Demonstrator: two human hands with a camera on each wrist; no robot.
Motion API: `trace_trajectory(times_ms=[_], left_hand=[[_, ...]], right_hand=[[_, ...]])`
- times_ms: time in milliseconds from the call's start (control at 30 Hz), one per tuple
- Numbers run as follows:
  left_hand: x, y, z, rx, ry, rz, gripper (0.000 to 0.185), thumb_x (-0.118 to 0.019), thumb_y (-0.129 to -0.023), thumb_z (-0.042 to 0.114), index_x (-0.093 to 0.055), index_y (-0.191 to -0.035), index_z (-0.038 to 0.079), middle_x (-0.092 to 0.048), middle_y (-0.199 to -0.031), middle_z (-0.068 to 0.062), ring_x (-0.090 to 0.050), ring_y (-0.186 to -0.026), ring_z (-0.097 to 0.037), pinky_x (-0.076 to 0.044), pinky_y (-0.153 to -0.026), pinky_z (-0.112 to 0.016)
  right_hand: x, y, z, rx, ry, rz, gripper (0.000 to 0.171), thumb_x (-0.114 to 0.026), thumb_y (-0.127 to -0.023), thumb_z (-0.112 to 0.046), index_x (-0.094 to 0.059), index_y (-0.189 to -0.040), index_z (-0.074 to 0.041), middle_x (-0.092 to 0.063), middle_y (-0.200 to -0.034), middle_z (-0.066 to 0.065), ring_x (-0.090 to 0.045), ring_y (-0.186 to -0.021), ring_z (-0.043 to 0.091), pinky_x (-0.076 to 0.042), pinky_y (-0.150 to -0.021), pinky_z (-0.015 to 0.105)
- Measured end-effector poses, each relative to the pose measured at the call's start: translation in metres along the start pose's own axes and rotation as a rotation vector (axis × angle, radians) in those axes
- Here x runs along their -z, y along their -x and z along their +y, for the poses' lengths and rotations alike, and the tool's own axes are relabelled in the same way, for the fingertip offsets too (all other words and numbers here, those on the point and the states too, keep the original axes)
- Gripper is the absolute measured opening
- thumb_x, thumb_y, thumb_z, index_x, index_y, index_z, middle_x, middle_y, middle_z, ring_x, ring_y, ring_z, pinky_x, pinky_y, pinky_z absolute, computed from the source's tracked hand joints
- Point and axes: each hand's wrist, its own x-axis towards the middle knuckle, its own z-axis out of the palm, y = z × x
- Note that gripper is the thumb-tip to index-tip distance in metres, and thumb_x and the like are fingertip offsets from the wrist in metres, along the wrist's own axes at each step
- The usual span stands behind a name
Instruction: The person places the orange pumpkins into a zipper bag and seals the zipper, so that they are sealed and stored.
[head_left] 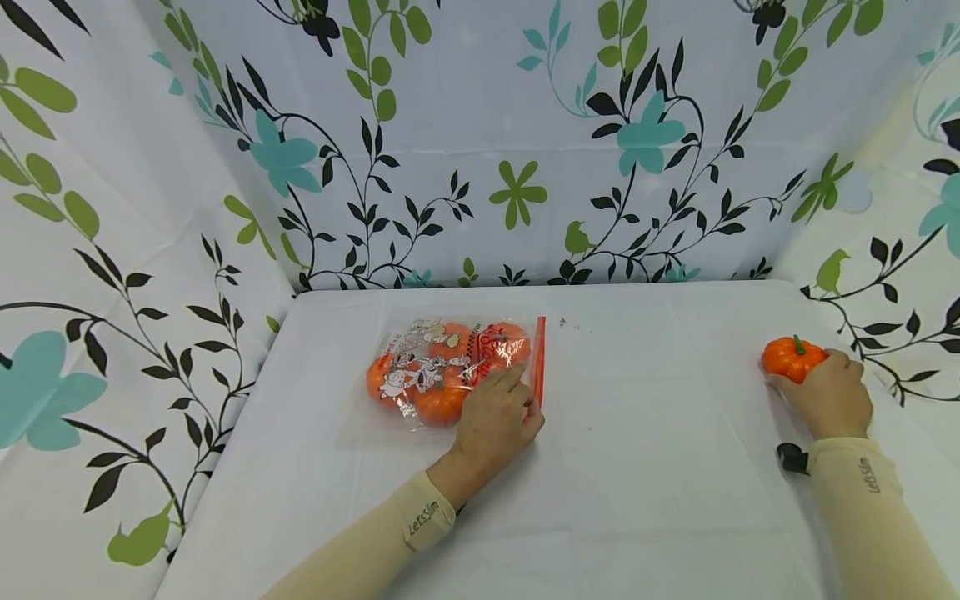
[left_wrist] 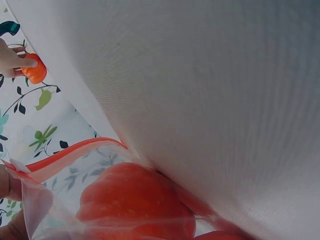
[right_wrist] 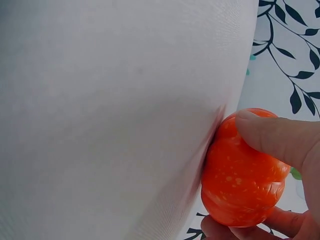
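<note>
A clear zip bag (head_left: 401,375) with a red zip edge and white and red print lies left of the middle of the table. Several small orange toy pumpkins (head_left: 441,406) show through its film. My left hand (head_left: 495,417) holds the bag near its zip side, index finger stretched over the film; in the left wrist view its fingers (left_wrist: 12,187) are at the bag's corner. Far to the right, my right hand (head_left: 831,396) grips another orange toy pumpkin (head_left: 791,358) with a green stem. The right wrist view has the thumb on this pumpkin's side (right_wrist: 245,175) and fingers beneath.
A white cloth covers the table (head_left: 660,467). Curtains with leaves and flowers (head_left: 517,192) stand behind it and along both sides. Small dark marks (head_left: 564,322) dot the cloth just right of the bag.
</note>
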Motion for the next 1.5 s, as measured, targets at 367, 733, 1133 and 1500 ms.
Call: trace_trajectory(times_ms=[367, 733, 1133, 1500], left_hand=[[0.001, 0.001, 0.001, 0.000, -0.005, -0.011, 0.012, -0.078, -0.084, 0.020, -0.074, -0.081, 0.009, -0.071, -0.123, -0.012, -0.068, -0.112, -0.024, -0.048, -0.102, -0.038], [0.001, 0.000, 0.000, 0.020, 0.028, -0.005, 0.013, -0.078, -0.084, 0.020, -0.073, -0.081, 0.009, -0.070, -0.124, -0.012, -0.068, -0.112, -0.024, -0.049, -0.102, -0.038], [0.002, -0.001, 0.000, 0.048, 0.047, -0.020, 0.016, -0.080, -0.083, 0.023, -0.072, -0.081, 0.009, -0.069, -0.126, -0.012, -0.068, -0.112, -0.026, -0.050, -0.100, -0.039], [0.002, -0.001, 0.000, 0.050, 0.052, -0.019, 0.015, -0.078, -0.084, 0.023, -0.072, -0.081, 0.010, -0.070, -0.125, -0.011, -0.068, -0.112, -0.026, -0.051, -0.099, -0.037]], right_hand=[[-0.001, 0.005, -0.007, -0.030, -0.168, -0.064, 0.107, -0.069, -0.088, -0.057, -0.021, -0.144, 0.022, -0.034, -0.129, 0.045, -0.042, -0.110, 0.058, -0.040, -0.094, 0.069], [0.002, 0.021, -0.057, 0.196, -0.275, -0.155, 0.111, -0.064, -0.088, -0.065, -0.020, -0.150, 0.016, -0.032, -0.143, 0.041, -0.041, -0.118, 0.053, -0.043, -0.096, 0.065], [-0.008, 0.049, -0.120, 0.403, -0.328, -0.247, 0.108, -0.072, -0.083, -0.063, -0.027, -0.153, 0.005, -0.036, -0.151, 0.030, -0.047, -0.123, 0.047, -0.054, -0.088, 0.058], [-0.030, 0.063, -0.157, 0.563, -0.342, -0.277, 0.087, -0.078, -0.087, -0.044, -0.038, -0.148, 0.002, -0.045, -0.147, 0.024, -0.055, -0.118, 0.041, -0.054, -0.089, 0.053]])
